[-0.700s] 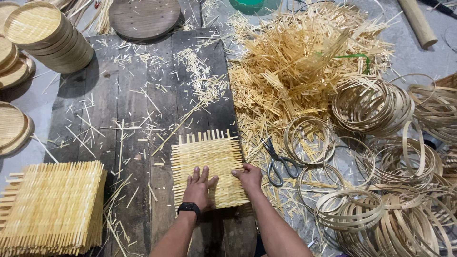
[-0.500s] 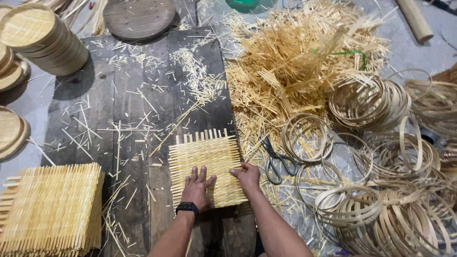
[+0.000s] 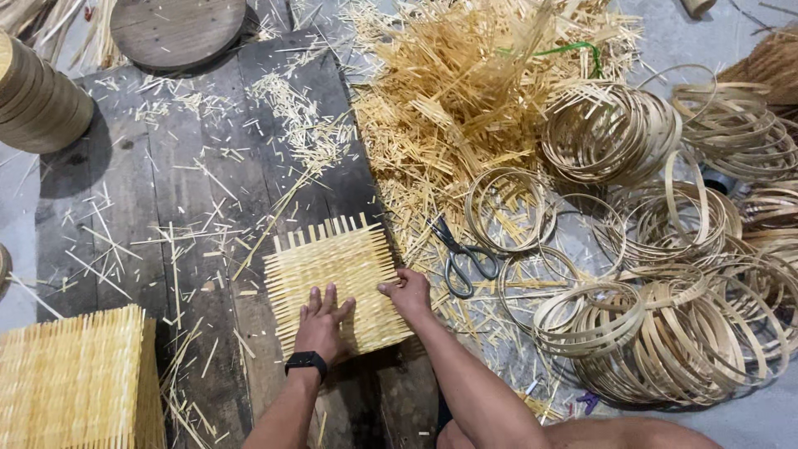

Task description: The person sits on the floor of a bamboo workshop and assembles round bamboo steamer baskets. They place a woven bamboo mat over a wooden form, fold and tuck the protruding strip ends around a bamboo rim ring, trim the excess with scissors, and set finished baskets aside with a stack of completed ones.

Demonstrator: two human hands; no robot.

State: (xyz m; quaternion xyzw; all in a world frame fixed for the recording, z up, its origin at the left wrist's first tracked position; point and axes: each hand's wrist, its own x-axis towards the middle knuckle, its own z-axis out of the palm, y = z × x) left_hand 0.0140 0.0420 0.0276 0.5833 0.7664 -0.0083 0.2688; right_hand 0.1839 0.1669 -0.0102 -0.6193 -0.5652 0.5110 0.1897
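The view has shifted left; both hands stay on the woven mat (image 3: 337,278).

Single head view, steeply down, close above hands (image 3: 366,312)

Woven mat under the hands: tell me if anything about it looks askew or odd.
The woven bamboo mat sits slightly rotated on the dark wooden board, with uneven strip ends sticking out along its far edge. Loose bamboo slivers litter the board.

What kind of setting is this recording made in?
Likely a bamboo-weaving craft workshop, worked at floor level: a woven bamboo mat under both hands, a heap of split strips, and piles of bamboo hoops beside scissors.
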